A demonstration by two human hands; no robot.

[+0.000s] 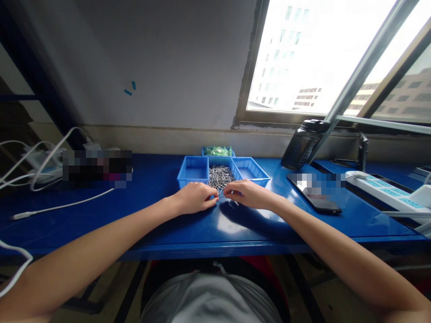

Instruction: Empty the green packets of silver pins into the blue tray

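A heap of small, thin, silvery metal pieces [221,176] lies between two blue plastic bins; from here they look like pins or screws. My left hand [195,198] is at the near left edge of the heap, thumb and fingers pinched together. Facing it from the right, my right hand [251,194] has its fingertips drawn together too. A narrow gap separates the two sets of fingertips, and a few thin metal pieces show there. Whatever each pinch holds is too small to make out.
The left blue bin [193,168] and right blue bin [261,175] flank the heap. Behind it, a blue bin holds green-looking plastic packets [218,151]. A black bottle [303,144], a phone [314,195] and a power strip [380,190] stand right; a white cable [67,207] lies left.
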